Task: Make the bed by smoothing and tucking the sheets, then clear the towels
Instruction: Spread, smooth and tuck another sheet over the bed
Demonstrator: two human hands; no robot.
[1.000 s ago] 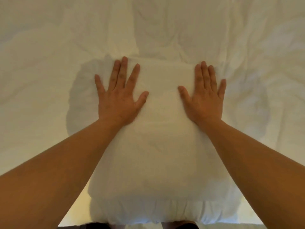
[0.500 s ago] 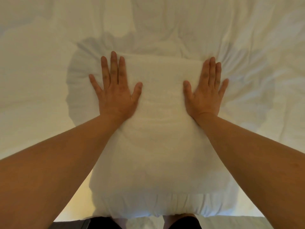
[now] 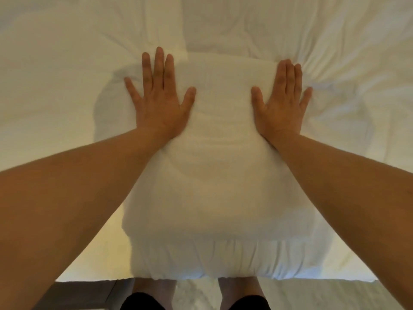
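White bed (image 3: 55, 97) fills the view, its sheet (image 3: 335, 41) creased, heaviest toward the far right corner; near edge runs along the bottom, with pale floor (image 3: 196, 294) and the person's legs below it.

Item: pillow (image 3: 212, 175), white, plump, lying on the sheet at the middle of the near edge, its near end bulging slightly over that edge. Whether it is a pillow or a thickly folded towel cannot be told for certain; it reads as a pillow.

Hands: left hand (image 3: 159, 101) flat on the far left part of the pillow, fingers (image 3: 159, 63) straight, three held together, thumb and little finger spread. Right hand (image 3: 282, 104) flat on the far right part, fingers straight and close, thumb and little finger out. Neither grips; both press palm-down, and the cloth dents under the heels of the palms.

Handling, judged: light, soft, springy; yields to pressure and will rebound. Cover likely slides easily over the sheet and may drag creases along. Best hold: the two long sides or the far corners, pinching cover and filling together.

Room: open sheet to the left, right and far side of the pillow, nothing else on it. Near edge is the hazard; a pull toward the person could tip the pillow off.
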